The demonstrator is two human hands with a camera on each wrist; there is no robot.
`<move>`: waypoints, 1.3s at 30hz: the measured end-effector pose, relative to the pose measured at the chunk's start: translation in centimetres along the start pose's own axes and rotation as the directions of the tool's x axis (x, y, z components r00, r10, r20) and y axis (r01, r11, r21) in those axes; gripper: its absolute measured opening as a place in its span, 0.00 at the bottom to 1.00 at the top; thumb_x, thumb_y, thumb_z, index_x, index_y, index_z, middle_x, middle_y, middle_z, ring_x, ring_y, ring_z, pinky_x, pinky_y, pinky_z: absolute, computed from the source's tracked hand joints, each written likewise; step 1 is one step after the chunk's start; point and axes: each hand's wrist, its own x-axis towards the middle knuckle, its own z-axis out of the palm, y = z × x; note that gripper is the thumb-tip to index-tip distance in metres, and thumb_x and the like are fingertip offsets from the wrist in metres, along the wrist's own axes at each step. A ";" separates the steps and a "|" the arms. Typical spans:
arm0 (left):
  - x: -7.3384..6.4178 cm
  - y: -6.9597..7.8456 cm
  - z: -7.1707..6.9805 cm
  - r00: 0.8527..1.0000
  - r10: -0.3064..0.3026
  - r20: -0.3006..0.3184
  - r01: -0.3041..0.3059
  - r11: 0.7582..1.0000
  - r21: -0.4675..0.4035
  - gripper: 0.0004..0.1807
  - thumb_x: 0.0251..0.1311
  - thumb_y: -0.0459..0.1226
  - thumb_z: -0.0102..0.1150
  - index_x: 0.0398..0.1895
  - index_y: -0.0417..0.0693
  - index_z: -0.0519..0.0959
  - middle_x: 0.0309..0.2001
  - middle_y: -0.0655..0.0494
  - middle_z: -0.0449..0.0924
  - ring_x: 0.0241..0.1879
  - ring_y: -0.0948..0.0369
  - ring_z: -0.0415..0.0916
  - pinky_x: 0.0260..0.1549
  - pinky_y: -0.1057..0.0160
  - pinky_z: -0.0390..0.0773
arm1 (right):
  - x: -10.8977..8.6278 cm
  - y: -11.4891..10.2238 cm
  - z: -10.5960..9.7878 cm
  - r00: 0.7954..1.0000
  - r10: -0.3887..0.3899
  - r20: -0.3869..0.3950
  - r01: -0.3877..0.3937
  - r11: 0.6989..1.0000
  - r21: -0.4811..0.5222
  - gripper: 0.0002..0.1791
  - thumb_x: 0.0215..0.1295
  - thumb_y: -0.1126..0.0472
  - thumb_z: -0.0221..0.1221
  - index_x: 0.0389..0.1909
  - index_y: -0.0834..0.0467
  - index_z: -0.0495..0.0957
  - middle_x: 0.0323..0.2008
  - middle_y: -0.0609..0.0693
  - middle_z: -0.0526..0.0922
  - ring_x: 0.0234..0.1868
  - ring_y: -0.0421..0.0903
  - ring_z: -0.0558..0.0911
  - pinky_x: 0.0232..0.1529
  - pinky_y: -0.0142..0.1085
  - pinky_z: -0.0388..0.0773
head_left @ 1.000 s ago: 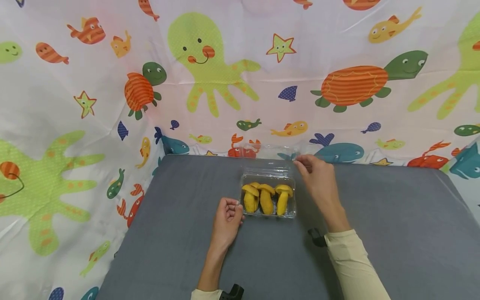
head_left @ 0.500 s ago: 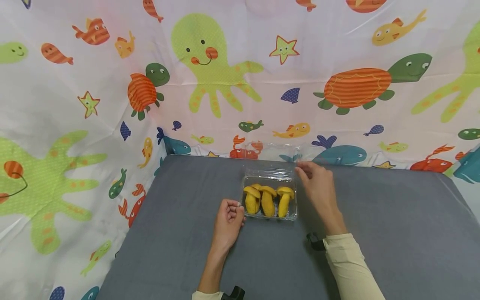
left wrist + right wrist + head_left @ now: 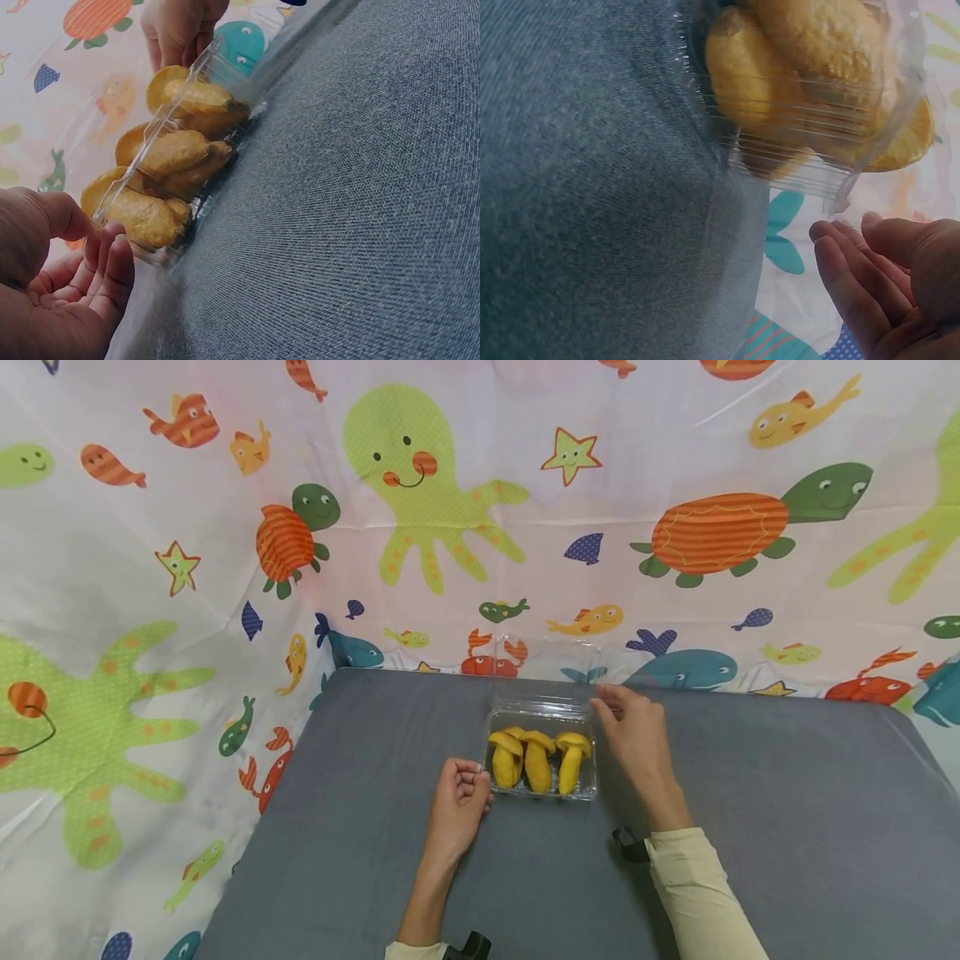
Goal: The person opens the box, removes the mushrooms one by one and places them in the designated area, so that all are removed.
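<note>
I have the left hand [image 3: 457,806] pinching the near left corner of a clear plastic box [image 3: 543,722] between thumb and fingertips; the box sits on the grey bench [image 3: 337,827] with yellow mushrooms [image 3: 538,764] inside. My right hand [image 3: 641,735], fingers partly bent, is at the right edge of the raised clear lid [image 3: 547,668], and I cannot tell whether it grips that edge.

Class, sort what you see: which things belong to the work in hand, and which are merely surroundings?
Belong to the work:
clear plastic container
yellow mushrooms inside it
raised lid
left hand, pinching the container's rim
right hand, at the lid's edge

Merely surroundings:
grey table
sea-animal backdrop
black wrist devices
</note>
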 end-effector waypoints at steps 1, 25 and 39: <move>0.0 0.0 0.0 1.000 -0.001 0.001 0.001 1.000 -0.001 0.12 0.76 0.31 0.59 0.54 0.33 0.71 0.40 0.42 0.80 0.38 0.39 0.83 0.32 0.62 0.88 | 0.0 0.0 0.0 1.000 -0.003 0.000 0.003 1.000 0.002 0.18 0.77 0.59 0.64 0.60 0.65 0.83 0.49 0.63 0.89 0.48 0.62 0.90 0.46 0.57 0.89; 0.1 -0.2 -0.1 1.000 0.002 -0.002 -0.002 1.000 -0.001 0.11 0.76 0.32 0.60 0.53 0.35 0.72 0.39 0.43 0.79 0.37 0.41 0.84 0.31 0.64 0.87 | 0.1 0.9 1.0 0.999 0.036 0.035 -0.035 0.999 -0.028 0.21 0.77 0.61 0.63 0.64 0.68 0.80 0.49 0.65 0.89 0.50 0.63 0.89 0.49 0.56 0.88; -0.1 0.0 0.0 1.000 -0.005 0.003 0.005 1.000 -0.018 0.11 0.76 0.32 0.60 0.53 0.35 0.72 0.39 0.43 0.80 0.37 0.42 0.84 0.31 0.63 0.88 | 0.0 1.1 1.1 0.996 0.053 0.069 -0.052 0.999 -0.012 0.24 0.78 0.60 0.63 0.69 0.64 0.77 0.51 0.64 0.88 0.50 0.63 0.89 0.47 0.55 0.89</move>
